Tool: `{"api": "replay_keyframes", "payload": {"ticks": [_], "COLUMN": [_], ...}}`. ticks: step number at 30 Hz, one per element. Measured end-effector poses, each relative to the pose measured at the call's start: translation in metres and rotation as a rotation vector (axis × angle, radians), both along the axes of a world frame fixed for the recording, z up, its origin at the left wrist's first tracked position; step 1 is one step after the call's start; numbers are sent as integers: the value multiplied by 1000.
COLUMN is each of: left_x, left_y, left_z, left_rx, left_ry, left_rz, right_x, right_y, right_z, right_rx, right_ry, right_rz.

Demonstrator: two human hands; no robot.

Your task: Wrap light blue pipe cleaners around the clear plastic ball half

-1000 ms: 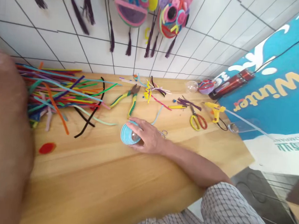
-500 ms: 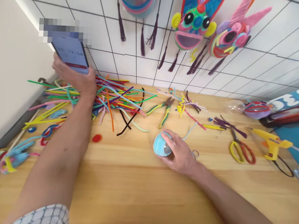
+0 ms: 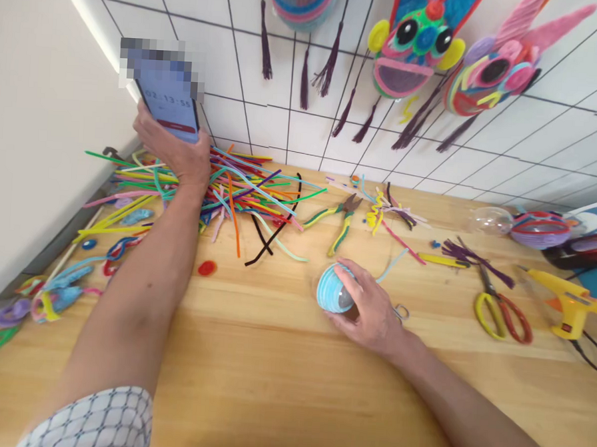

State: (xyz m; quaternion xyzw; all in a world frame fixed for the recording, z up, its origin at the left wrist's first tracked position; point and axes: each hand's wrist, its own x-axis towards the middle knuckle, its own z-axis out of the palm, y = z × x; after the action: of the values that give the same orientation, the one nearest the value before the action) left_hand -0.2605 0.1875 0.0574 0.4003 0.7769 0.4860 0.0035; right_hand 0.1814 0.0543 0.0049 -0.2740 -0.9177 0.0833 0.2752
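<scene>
Upright in my left hand (image 3: 175,151) is a smartphone (image 3: 171,103), its screen showing timer digits and a red bar; the upper part is pixelated. My left hand is over a heap of coloured pipe cleaners (image 3: 250,194). My right hand (image 3: 369,307) is wrapped round a clear plastic ball (image 3: 346,298) partly coiled with light blue pipe cleaner (image 3: 329,288), held low at the tabletop. A loose light blue end (image 3: 394,263) sticks out behind my fingers. Just beyond lie pliers (image 3: 342,224) with green and yellow handles. A small metal ring-shaped handle (image 3: 402,311) shows beside my right wrist.
On the right lie scissors (image 3: 502,315), a yellow glue gun (image 3: 569,301), a yellow cutter knife (image 3: 444,260) and purple tassels (image 3: 477,258). Decorated masks (image 3: 418,49) hang on the tiled wall. A red disc (image 3: 207,268) and twisted pipe-cleaner pieces (image 3: 65,291) lie to the left.
The whole scene has shifted right in view as the camera turned left. The timer digits have advanced. Both hands keep their holds on the phone and the ball.
</scene>
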Motion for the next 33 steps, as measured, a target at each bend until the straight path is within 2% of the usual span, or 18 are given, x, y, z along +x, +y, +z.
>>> {"api": "replay_keyframes", "payload": {"ticks": [1, 3, 9, 16, 24, 30, 33], "left_x": [-1, -4, -8, -9, -18, -9, -11], "left_y": [1, 4, 9, 12, 20, 16, 16], "left_z": [-1, -5, -7, -9, -18, -13, -12], "left_rx": [50, 126, 136, 161, 257, 196, 197], "left_ry": [42, 110, 58, 95, -55, -6, -37], "left_rz": [114, 224, 177, 215, 99, 187, 171], "right_x": [0, 0, 1, 0, 0, 0, 0], "right_y": [0, 0, 1, 2, 2, 2, 2], "right_z": [0, -1, -1, 1, 1, 2, 2], "right_rx": [2, 9, 43, 59, 80, 104, 114], "right_ry": [1, 4, 2, 7, 6, -11, -3], "right_rz": [-2, -2, 1, 9, 9, 7, 4]}}
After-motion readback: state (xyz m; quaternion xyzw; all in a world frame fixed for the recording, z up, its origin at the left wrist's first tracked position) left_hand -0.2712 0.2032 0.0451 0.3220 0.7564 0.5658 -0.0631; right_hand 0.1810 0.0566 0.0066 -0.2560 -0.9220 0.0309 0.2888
